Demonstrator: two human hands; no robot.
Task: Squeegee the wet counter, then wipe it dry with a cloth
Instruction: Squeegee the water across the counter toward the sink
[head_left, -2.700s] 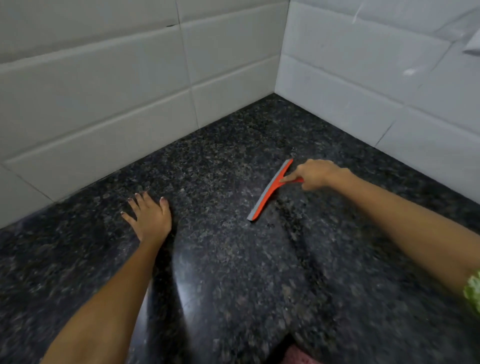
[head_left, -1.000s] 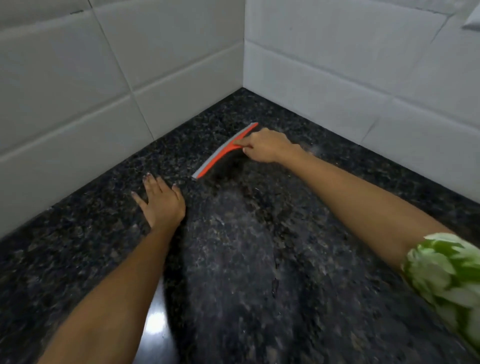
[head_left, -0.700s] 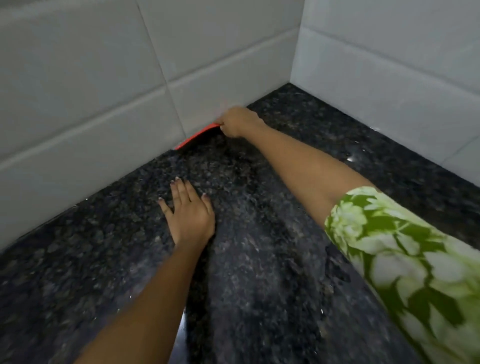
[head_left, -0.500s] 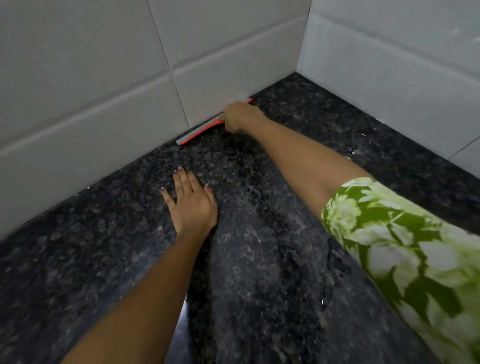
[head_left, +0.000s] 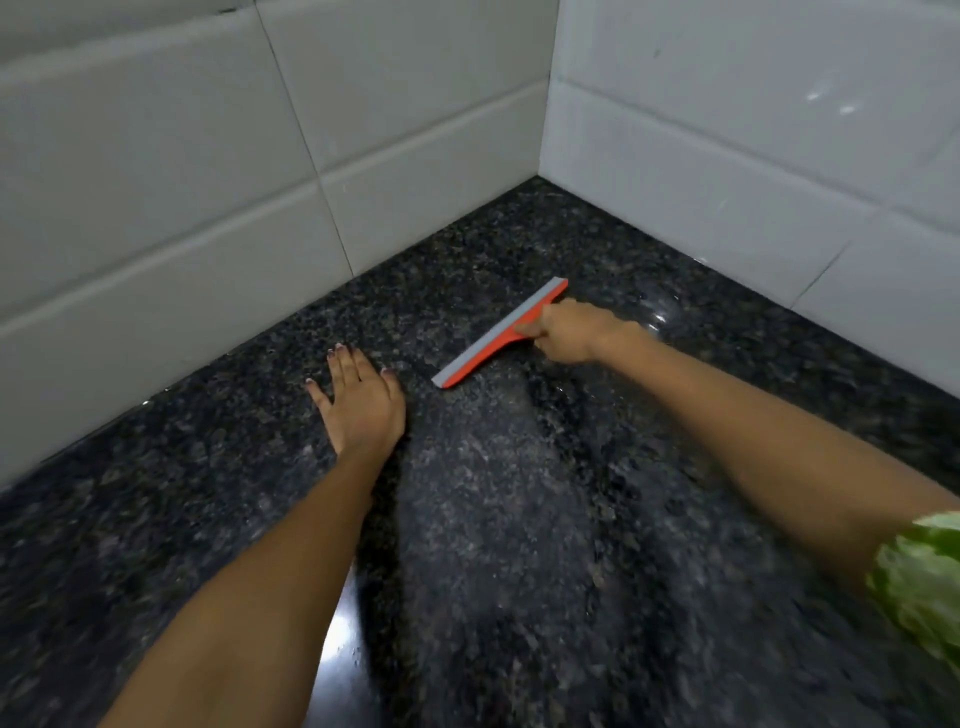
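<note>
**Squeegee out on open granite, clear of both walls**

I see my right hand (head_left: 569, 332) fisted around the handle of the orange squeegee (head_left: 498, 333), whose grey blade lies diagonally on the dark tabletop (head_left: 519, 519). Its far tip points toward the tiled corner (head_left: 545, 171) but stands apart from both walls. My left hand (head_left: 361, 402) lies flat, fingers spread, just beside the blade's near end, not touching it. A wide strip of bare stone runs back toward me between my forearms. A green patterned sleeve (head_left: 922, 582) shows at the right edge.
</note>
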